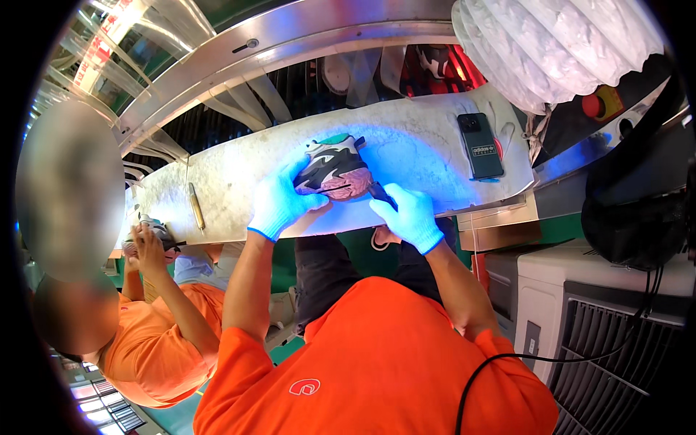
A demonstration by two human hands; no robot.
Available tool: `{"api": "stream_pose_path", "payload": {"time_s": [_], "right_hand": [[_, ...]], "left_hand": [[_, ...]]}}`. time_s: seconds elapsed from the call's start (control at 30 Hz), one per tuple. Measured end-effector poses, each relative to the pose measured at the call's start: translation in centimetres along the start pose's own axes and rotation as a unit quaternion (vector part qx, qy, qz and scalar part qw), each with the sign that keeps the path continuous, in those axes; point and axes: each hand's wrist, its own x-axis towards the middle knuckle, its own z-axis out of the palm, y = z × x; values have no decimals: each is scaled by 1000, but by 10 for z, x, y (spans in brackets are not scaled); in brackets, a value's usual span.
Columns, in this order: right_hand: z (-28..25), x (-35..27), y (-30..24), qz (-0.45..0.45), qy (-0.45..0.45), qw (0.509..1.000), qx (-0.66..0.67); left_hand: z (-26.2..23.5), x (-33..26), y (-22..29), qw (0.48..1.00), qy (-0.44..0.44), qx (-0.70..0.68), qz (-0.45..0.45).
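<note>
Nearest the camera was the person's orange shirt, with both bare forearms reaching away toward a long pale workbench. The left hand, in a blue glove, curled around the near left side of a grey, black and green sneaker, gripping it against the bench under blue light. The right hand, also gloved, closed around a small dark tool whose tip met the shoe's pinkish sole edge. The tool might slip off that curved edge and mark the upper if the left hand's hold loosened. To the near left, a co-worker's hand held another shoe. Farther right on the bench lay a dark phone.
</note>
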Motion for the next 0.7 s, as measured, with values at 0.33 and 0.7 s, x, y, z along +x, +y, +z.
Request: {"api": "stream_pose_path", "payload": {"time_s": [0.33, 0.7], "right_hand": [[-47, 23, 10, 105, -103, 969, -201], [42, 17, -47, 160, -127, 889, 410]], "left_hand": [[11, -16, 2, 971, 157, 101, 148], [38, -74, -36, 896, 330, 57, 292]]}}
